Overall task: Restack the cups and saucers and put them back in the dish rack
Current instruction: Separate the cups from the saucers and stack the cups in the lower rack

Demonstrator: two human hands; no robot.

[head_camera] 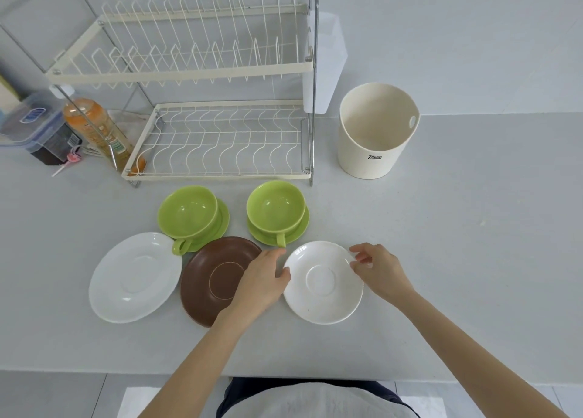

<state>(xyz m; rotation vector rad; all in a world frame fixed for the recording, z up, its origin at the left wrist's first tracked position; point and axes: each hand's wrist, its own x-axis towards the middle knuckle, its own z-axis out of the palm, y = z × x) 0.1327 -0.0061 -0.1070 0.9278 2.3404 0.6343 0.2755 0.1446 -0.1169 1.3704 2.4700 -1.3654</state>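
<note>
Head view, looking down at a pale grey counter [473, 260]. A person's two bare forearms reach in from the bottom edge toward a small white saucer [321, 283] lying flat on the counter, right of centre. The left hand [262, 280] lies over the right part of a brown saucer [211, 279], its thumb and fingertips at the white saucer's left rim. The right hand [377, 267] is at that saucer's upper right rim, fingers curled, fingertips touching or pinching the edge; how firm the hold is cannot be told. The saucer looks to be lying on the counter.

Left of the brown saucer lies a larger white saucer [135, 277], just beside it. Behind these three stand two green cups, each sitting upright on its own green saucer. The left green cup [187, 212] has its handle pointing toward the viewer, over the rim of the left green saucer [222, 225]. The right green cup [276, 206] sits on the right green saucer [298, 230], its handle close to the left hand's fingertips.

Behind the cups stands a two-tier cream wire dish rack [220, 140], with no dishes on either tier. To its right is a cream bucket [375, 133], upright. To the rack's left are an orange-tinted bottle [91, 124] and a lidded plastic container [31, 121].
</note>
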